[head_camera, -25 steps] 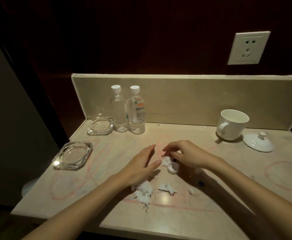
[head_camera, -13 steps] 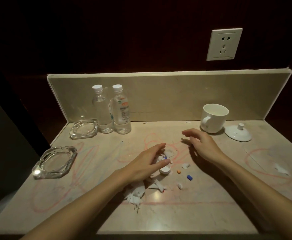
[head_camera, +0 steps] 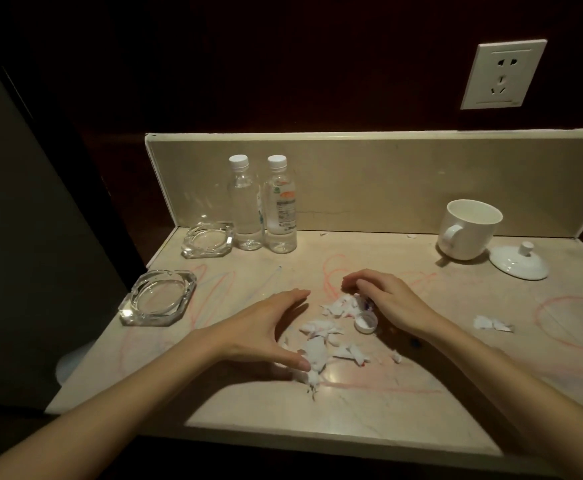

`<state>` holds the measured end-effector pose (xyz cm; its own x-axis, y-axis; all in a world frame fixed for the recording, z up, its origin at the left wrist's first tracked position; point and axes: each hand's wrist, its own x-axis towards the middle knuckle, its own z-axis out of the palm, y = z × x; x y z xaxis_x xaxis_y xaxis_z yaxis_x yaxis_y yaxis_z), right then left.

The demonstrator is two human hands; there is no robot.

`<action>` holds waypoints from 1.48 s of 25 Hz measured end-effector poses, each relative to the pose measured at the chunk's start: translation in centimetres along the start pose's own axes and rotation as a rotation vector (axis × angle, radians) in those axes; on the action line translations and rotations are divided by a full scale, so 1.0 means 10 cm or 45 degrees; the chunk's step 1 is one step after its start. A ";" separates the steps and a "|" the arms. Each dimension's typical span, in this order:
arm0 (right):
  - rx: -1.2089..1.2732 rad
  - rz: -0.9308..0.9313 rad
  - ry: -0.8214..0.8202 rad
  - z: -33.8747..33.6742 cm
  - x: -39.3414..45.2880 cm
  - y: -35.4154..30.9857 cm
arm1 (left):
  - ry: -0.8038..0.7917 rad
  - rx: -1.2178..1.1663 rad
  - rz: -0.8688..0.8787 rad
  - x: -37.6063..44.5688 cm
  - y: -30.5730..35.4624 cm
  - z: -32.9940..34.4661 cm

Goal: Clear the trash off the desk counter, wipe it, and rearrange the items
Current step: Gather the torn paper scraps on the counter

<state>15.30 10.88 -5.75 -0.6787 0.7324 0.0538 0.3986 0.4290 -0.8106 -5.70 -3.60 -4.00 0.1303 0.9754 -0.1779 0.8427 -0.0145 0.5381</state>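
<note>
Your left hand (head_camera: 266, 332) lies open on the counter (head_camera: 369, 427), thumb touching the near edge of the torn paper scraps (head_camera: 321, 341), fingers spread in a cup on their left side. Half a second ago your right hand (head_camera: 387, 299) reached out toward the cup; now it has come back, fingers curled over the far end of the heap just beside the small white cap (head_camera: 366, 322), though you cannot tell whether it pinches anything. So the trash is being herded between both hands, not yet lifted. More scraps (head_camera: 491, 323) lie well apart to the right, red scribbles remain unwiped, and bottles (head_camera: 279, 206) and ashtrays (head_camera: 158, 297) stand untouched beyond.
</note>
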 end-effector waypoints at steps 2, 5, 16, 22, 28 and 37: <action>0.038 -0.035 -0.047 0.07 -0.05 -0.05 | -0.030 -0.003 0.012 -0.01 0.04 0.02; 0.120 -0.037 -0.093 0.04 -0.14 -0.11 | -0.058 0.060 0.072 0.01 0.06 0.10; 0.096 0.180 0.212 -0.12 -0.57 0.16 | 0.079 0.096 0.206 0.63 0.30 0.29; 0.208 0.120 0.197 0.24 -0.42 -0.13 | 0.067 -0.102 0.264 0.73 0.37 0.30; 0.118 0.146 -0.003 -0.12 -0.40 -0.09 | 0.087 0.039 0.182 0.47 0.01 -0.11; -0.572 0.173 -0.505 -0.51 -0.49 -0.04 | -0.114 0.339 0.116 0.24 -0.24 -0.26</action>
<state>21.68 9.83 -2.71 -0.7468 0.5809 -0.3238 0.6604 0.5897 -0.4650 -8.79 -0.67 -3.56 0.2472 0.9443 -0.2170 0.9313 -0.1698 0.3222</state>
